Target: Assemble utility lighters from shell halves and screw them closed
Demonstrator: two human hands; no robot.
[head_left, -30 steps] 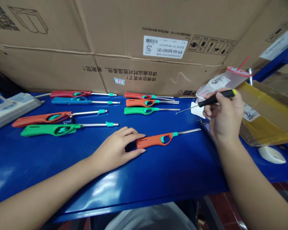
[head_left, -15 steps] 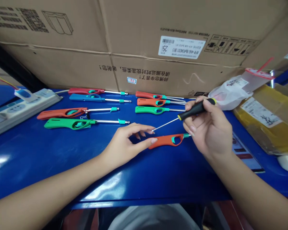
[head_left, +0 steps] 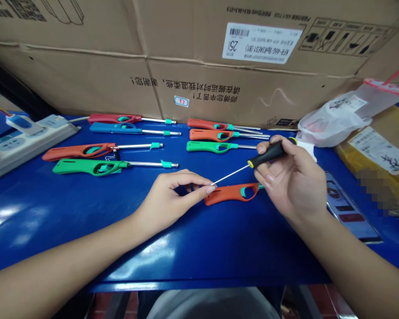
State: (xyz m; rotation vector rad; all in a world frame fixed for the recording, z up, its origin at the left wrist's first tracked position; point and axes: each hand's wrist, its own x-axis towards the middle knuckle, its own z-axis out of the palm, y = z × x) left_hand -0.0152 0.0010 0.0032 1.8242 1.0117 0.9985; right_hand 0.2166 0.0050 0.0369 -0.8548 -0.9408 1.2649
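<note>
My right hand (head_left: 294,181) is closed around a small screwdriver (head_left: 266,155) with a black handle and yellow collar, its thin shaft slanting down to the left. My left hand (head_left: 171,199) pinches thumb and forefinger together at the shaft's tip. Just below the tip, between both hands, an orange long-nosed lighter (head_left: 231,193) with a teal trigger lies flat on the blue table (head_left: 199,248).
Several more lighters lie in two groups behind: red, blue, orange and green at the left (head_left: 96,166), three at the middle (head_left: 216,135). A large cardboard box (head_left: 186,57) walls the back. A power strip (head_left: 23,137) is at the left, plastic bags (head_left: 332,117) at the right.
My right hand brought the screwdriver from the right over the orange lighter. My left hand lifted off the lighter's handle and closed its fingers on the shaft's tip.
</note>
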